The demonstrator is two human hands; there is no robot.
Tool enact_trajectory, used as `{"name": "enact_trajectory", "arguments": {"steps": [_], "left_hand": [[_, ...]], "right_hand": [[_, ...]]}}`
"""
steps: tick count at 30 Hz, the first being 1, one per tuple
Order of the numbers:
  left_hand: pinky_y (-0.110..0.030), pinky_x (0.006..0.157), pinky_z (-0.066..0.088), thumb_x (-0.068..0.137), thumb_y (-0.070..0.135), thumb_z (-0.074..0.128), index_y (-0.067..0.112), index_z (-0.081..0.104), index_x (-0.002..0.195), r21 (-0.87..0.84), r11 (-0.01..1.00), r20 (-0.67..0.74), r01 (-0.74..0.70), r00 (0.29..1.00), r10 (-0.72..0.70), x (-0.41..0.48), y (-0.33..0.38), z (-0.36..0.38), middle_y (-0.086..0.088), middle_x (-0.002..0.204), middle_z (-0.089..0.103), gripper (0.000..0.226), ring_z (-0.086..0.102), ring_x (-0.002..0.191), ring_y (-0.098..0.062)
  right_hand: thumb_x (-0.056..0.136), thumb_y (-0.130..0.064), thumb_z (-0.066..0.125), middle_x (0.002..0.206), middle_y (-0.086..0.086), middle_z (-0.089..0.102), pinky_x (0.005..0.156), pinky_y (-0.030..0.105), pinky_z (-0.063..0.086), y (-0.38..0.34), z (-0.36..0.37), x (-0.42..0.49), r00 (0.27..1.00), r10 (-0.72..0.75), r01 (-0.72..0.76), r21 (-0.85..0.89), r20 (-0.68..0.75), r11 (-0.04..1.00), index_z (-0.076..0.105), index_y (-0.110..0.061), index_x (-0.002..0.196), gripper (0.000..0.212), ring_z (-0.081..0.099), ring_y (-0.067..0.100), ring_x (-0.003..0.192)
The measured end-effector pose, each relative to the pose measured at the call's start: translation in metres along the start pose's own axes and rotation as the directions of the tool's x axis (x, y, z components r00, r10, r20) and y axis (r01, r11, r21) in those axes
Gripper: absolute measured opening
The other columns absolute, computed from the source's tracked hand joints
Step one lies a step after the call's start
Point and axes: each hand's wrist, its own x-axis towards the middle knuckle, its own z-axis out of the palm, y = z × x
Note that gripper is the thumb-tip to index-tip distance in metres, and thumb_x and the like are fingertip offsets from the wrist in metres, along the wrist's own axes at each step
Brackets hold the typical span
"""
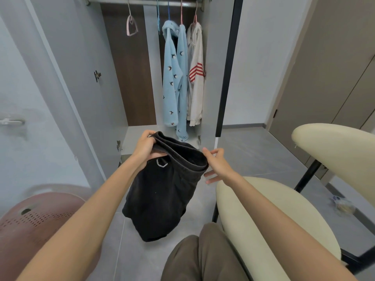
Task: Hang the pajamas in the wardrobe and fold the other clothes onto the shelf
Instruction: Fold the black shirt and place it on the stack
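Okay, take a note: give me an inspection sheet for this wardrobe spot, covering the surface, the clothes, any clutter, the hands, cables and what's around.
Surface: pale shelf at the wardrobe's base; grey tiled floor in front.
Job's things: black garment held up by its waistband; blue pajamas and white striped top hang on the rail; one pink hanger bare.
Clutter: small crumpled wrapper on the floor at right.
Grips: left hand grips the waistband; right hand open beside it, contact unclear.
Cables: nothing seen.
Surroundings: pink laundry basket at left, cream chair at right, wardrobe doors open.
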Motion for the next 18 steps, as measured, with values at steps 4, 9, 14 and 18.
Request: {"name": "enact_trajectory", "arguments": {"steps": [4, 9, 14, 18], "left_hand": [[-0.035, 0.055, 0.058, 0.095, -0.003, 0.029, 0.016, 0.051, 0.087, 0.022, 1.000, 0.039, 0.005, 0.999, -0.006, -0.001, 0.006, 0.000, -0.012, 0.089, 0.057, 0.030, 0.063, 0.079, -0.025], [-0.030, 0.051, 0.057, 0.094, -0.002, 0.029, 0.018, 0.053, 0.087, 0.038, 0.999, -0.001, -0.007, 1.000, 0.007, -0.002, 0.011, -0.005, -0.010, 0.086, 0.059, 0.032, 0.065, 0.073, -0.022], [-0.026, 0.047, 0.055, 0.094, -0.002, 0.029, 0.017, 0.053, 0.088, 0.034, 0.998, -0.041, -0.046, 0.998, 0.047, -0.003, 0.027, -0.006, -0.007, 0.085, 0.057, 0.032, 0.060, 0.074, -0.019], [-0.028, 0.056, 0.056, 0.095, 0.000, 0.029, 0.017, 0.054, 0.093, 0.149, 0.978, -0.052, -0.146, 0.987, 0.155, 0.002, 0.053, -0.002, -0.003, 0.086, 0.055, 0.030, 0.056, 0.077, -0.015]], "right_hand": [[0.092, -0.015, 0.055, 0.098, 0.008, 0.059, 0.055, 0.032, 0.056, 0.000, 0.004, 0.003, 0.990, 0.100, -0.098, -0.030, 0.100, 0.995, 0.021, -0.028, 0.121, 0.047, 0.068, 0.021, 0.067], [0.091, -0.002, 0.052, 0.105, 0.012, 0.061, 0.066, 0.032, 0.060, -0.012, 0.006, 0.000, 0.919, 0.211, -0.153, -0.192, 0.333, 0.969, 0.054, -0.012, 0.104, 0.016, 0.069, 0.021, 0.070], [0.091, -0.020, 0.054, 0.083, 0.006, 0.060, 0.051, 0.021, 0.052, -0.042, 0.006, -0.004, 0.965, 0.108, -0.028, -0.317, 0.238, 0.948, 0.058, -0.012, 0.095, 0.009, 0.061, 0.017, 0.065], [0.091, -0.020, 0.049, 0.064, 0.001, 0.050, 0.047, 0.018, 0.047, -0.072, -0.011, -0.016, 0.970, 0.035, 0.024, -0.238, 0.240, 0.971, 0.052, -0.015, 0.081, 0.012, 0.048, 0.012, 0.053]]}}
